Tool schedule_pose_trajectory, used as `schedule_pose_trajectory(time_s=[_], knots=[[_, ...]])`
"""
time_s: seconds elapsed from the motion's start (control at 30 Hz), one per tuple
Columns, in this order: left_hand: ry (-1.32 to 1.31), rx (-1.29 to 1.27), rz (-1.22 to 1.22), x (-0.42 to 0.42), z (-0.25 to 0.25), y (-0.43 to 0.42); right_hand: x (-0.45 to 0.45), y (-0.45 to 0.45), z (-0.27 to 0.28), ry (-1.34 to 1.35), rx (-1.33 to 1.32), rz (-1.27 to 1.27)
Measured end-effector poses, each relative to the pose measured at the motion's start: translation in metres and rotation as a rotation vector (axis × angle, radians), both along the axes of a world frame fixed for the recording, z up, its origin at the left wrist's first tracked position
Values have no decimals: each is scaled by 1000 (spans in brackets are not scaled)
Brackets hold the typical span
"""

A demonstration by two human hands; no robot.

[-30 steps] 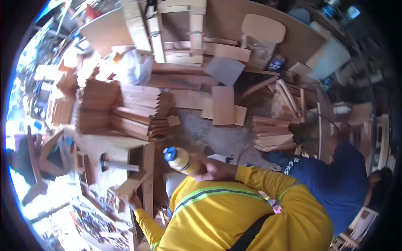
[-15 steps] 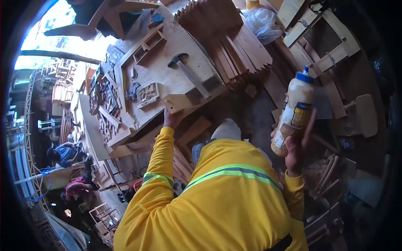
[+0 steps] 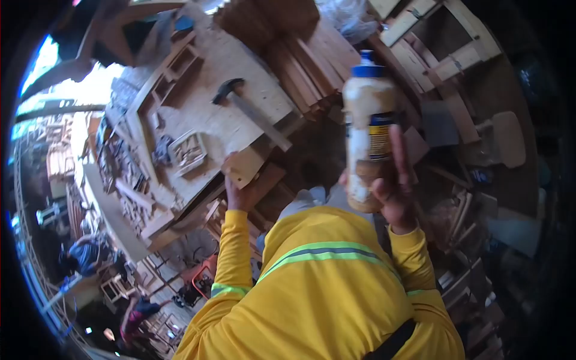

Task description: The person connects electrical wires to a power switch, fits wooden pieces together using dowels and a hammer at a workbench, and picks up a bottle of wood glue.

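My right hand [image 3: 398,195] is closed around a glue bottle [image 3: 359,153], raised upright in front of my body. The bottle has a blue cap and a dark label with yellow, and its sides are smeared with beige residue. My left hand [image 3: 239,195] grips a small flat wooden piece [image 3: 247,168] with a hole in it, held at the near edge of the workbench [image 3: 222,135]. Beyond that piece, a claw hammer [image 3: 252,114] lies on the bench. A small tray [image 3: 175,165] of wooden bits sits farther left.
Stacked wooden boards [image 3: 300,66] stand beyond the bench. Scrap wood [image 3: 135,195] covers the bench's left side. A wooden frame [image 3: 453,66] is at the upper right. Two people are at the lower left, one in blue [image 3: 84,255].
The glue bottle has moved left with my right hand, and it stands straighter. My left hand still holds the wooden piece. The whole view has shifted and blurred slightly.
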State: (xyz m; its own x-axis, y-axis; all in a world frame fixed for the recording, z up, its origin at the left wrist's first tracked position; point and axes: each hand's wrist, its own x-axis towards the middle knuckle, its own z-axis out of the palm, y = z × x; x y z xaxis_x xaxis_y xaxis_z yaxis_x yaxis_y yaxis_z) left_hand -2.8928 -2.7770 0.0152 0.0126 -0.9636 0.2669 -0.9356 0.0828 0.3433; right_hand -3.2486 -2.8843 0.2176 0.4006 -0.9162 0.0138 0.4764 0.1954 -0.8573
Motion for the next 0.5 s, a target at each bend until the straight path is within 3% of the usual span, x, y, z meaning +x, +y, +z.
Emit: schedule_pose_trajectory(time_s=[0.07, 0.2, 0.3, 0.43, 0.5], knots=[[149, 203, 69, -12, 33, -10, -3, -2, -10, 12, -26, -5], [154, -36, -7, 3, 10, -6, 17, -11, -19, 127, -82, 133], [617, 64, 196, -18, 15, -9, 22, -5, -3, 126, -95, 110], [914, 110, 271, -16, 2, -2, 21, 0, 1, -1, 59, 123], [888, 89, 336, -16, -19, 17, 15, -6, -8, -38, 69, 186]])
